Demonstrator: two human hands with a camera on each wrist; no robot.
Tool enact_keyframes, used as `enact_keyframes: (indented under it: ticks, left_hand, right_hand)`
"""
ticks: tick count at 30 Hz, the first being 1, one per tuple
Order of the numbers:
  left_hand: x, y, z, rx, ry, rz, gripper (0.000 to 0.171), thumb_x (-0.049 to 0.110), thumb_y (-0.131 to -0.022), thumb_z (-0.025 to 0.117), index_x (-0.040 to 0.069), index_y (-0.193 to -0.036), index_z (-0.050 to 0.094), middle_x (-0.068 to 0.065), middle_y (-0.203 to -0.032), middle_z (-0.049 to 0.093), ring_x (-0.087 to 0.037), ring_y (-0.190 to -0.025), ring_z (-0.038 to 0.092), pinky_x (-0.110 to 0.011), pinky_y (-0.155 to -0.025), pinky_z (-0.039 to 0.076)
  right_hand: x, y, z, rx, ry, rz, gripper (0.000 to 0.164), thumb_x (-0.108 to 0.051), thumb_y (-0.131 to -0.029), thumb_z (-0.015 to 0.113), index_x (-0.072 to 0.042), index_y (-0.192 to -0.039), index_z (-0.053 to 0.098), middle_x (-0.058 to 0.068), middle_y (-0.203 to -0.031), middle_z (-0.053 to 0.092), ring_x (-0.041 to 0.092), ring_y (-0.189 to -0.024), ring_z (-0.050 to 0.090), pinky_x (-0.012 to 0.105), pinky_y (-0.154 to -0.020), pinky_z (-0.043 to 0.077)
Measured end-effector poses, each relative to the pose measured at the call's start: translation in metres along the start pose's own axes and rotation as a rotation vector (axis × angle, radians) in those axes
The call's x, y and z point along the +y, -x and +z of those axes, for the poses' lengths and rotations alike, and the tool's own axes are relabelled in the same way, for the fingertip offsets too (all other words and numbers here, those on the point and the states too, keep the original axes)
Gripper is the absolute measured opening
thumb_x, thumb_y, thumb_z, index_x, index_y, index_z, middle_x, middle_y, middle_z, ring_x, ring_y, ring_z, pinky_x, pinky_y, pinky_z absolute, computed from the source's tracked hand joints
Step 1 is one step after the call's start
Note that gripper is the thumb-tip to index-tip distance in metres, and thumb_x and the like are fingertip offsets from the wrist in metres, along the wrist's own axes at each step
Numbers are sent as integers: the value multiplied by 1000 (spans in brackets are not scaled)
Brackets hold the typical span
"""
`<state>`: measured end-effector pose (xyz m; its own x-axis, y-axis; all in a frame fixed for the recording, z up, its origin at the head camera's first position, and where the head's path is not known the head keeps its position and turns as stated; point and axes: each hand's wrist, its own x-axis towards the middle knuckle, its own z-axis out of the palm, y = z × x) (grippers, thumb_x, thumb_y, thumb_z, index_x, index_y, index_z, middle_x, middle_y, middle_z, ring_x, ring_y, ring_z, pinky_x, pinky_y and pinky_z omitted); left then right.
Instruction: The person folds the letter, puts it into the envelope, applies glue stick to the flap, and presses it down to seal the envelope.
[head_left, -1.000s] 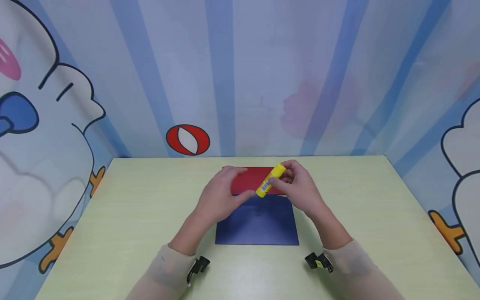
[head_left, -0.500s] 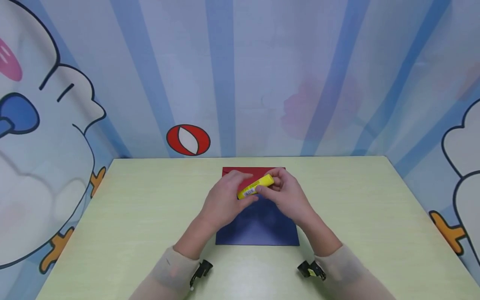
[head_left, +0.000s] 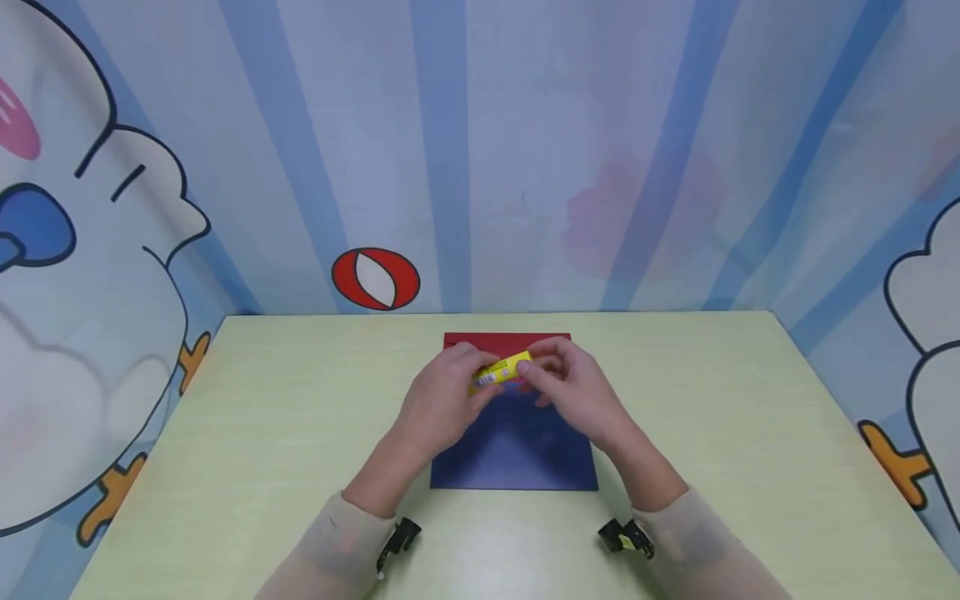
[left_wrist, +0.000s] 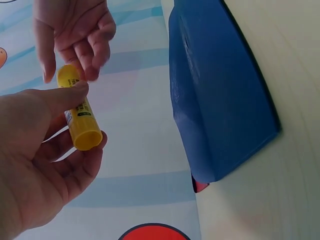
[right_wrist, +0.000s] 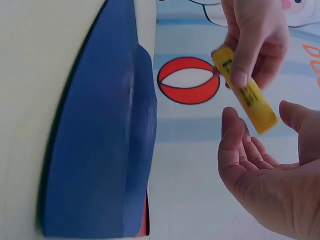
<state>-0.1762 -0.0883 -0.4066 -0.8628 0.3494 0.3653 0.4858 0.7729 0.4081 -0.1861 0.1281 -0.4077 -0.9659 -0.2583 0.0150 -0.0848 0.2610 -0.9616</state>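
Note:
A yellow glue stick [head_left: 506, 367] with a printed label is pinched between the thumb and fingers of my left hand [head_left: 438, 404], above the sheets. My right hand [head_left: 581, 392] is around the stick's other end in the head view. In the right wrist view, its thumb and loosely bent fingers stand apart, with the glue stick [right_wrist: 248, 92] reaching toward the gap between them. Below lies a blue sheet [head_left: 517, 458], its far part raised along a crease in the wrist views. A red sheet [head_left: 510, 339] shows behind it, partly covered by the hands.
The sheets lie on a pale wooden table [head_left: 300, 392] near its far edge. A blue striped backdrop [head_left: 517, 167] with cartoon figures rises behind and at both sides. Small black cameras [head_left: 626, 537] are strapped on both wrists.
The glue stick has moved left and tipped flatter, passing from the right hand's hold into the left hand's. My right hand moved left with it, and its fingers have loosened.

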Motion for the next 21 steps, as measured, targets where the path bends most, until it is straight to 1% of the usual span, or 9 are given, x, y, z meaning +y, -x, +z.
enact_keyframes:
  ticks: [3,5,8,13,17,21]
  left_hand:
    - [-2,0,-2,16,-13,-10,43,26,-88,91,12,-125,76,-3,-113,69,-17,-98,64,-32,-85,60]
    - [-2,0,-3,27,-17,0,42,24,-88,91,11,-125,76,-3,-111,69,-18,-98,64,-32,-85,60]
    - [-1,1,-4,35,-30,36,42,23,-88,91,11,-125,76,-3,-110,68,-18,-99,64,-31,-85,60]
    - [3,2,-5,23,-24,99,44,23,-87,91,11,-127,76,-5,-112,70,-20,-103,64,-31,-85,60]
    - [3,2,-6,7,-7,118,45,24,-87,91,11,-128,76,-5,-114,74,-21,-105,66,-32,-88,60]
    - [1,2,-7,10,-10,148,42,22,-89,89,10,-127,76,-6,-115,74,-22,-106,67,-33,-91,60]
  right_hand:
    - [-1,0,-6,6,4,18,45,-39,-106,67,-4,-134,60,17,-111,74,37,-91,74,36,-74,61]
    - [-1,0,-8,-2,-6,31,46,-41,-107,65,-4,-134,61,17,-108,74,39,-86,73,34,-70,59]
    - [-1,-1,-9,-17,-25,38,45,-41,-108,64,-3,-133,62,18,-103,72,38,-79,71,31,-64,55]
    - [1,-1,-7,-37,-53,37,38,-35,-108,64,0,-122,63,24,-94,68,28,-67,63,27,-58,49]
    - [2,0,-6,-31,-52,23,32,-31,-108,66,1,-116,63,25,-90,66,24,-64,58,26,-57,48]
    - [2,0,-4,-22,-32,-21,29,-30,-108,66,-1,-115,63,18,-86,67,23,-65,56,27,-61,51]
